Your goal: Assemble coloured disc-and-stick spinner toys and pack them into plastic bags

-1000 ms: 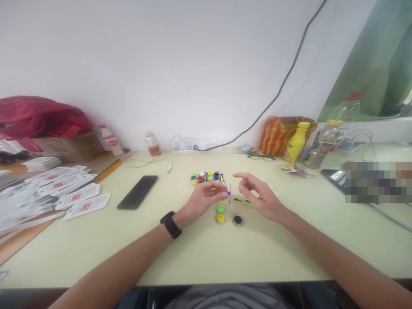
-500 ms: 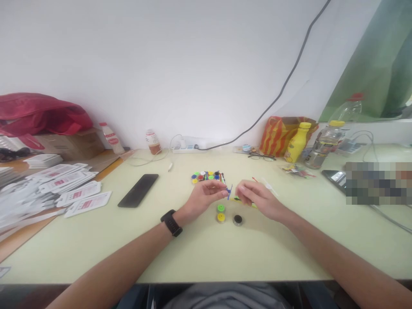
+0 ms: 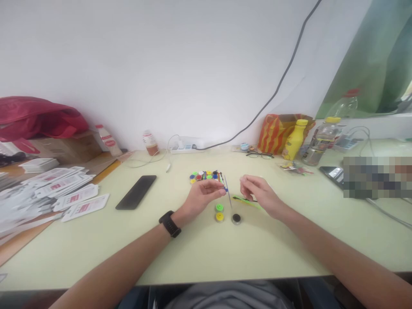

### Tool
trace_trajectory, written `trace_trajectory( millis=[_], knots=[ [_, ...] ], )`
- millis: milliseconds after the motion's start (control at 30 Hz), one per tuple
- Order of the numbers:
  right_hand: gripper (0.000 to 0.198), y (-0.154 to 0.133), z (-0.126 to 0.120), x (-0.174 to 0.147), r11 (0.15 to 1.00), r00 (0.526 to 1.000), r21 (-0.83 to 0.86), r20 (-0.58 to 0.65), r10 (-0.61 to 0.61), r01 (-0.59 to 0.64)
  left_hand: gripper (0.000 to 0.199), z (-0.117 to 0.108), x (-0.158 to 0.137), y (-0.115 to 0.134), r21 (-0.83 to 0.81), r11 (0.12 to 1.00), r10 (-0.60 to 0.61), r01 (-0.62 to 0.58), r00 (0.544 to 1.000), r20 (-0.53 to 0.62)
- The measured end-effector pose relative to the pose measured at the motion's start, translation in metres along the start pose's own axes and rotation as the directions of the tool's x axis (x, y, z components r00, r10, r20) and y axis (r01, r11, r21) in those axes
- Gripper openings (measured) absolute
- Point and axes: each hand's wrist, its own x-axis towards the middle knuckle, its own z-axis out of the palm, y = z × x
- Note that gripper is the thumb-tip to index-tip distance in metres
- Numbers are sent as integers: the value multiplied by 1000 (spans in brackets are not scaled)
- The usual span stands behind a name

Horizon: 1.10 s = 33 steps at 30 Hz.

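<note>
My left hand (image 3: 206, 194), with a black watch on its wrist, pinches a small blue plastic piece (image 3: 226, 190) between thumb and fingertips. A thin bluish stick (image 3: 229, 199) runs through or beside that piece, slanting down towards the round black-topped pot (image 3: 236, 219); whether they touch I cannot tell. To the right, my right hand (image 3: 257, 191) is closed, fingers curled towards the thumb, and what it holds, if anything, is hidden. Beneath it lie green and yellow strips (image 3: 247, 201). Just below my left fingertips sit a green-topped pot (image 3: 219, 207) and a yellow-topped pot (image 3: 219, 217).
Several colourful round pots (image 3: 209, 175) stand grouped behind my left hand. A black phone (image 3: 136, 192) lies left, near white tags (image 3: 85, 207). Along the back are a power strip (image 3: 185, 148), glasses (image 3: 260, 155), a striped bag (image 3: 272, 135) and a yellow bottle (image 3: 294, 139).
My right hand has drawn slightly away from my left, widening the gap between them. The thin stick at the blue piece now shows longer. My view has shifted a little.
</note>
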Motion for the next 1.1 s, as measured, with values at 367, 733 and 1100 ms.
trace_trajectory(
  millis=[367,733,1100],
  knots=[
    [39,10,12,-5,998,987,-16,148,-57,60,32,2,-1,0,21,999,29,-31,996,79],
    [62,5,9,-6,991,992,-49,12,-127,127,32,-1,0,-2,77,997,14,-19,998,61],
    [41,0,3,-1,993,996,116,94,-8,-3,34,2,-2,0,68,998,11,-16,998,64]
  ],
)
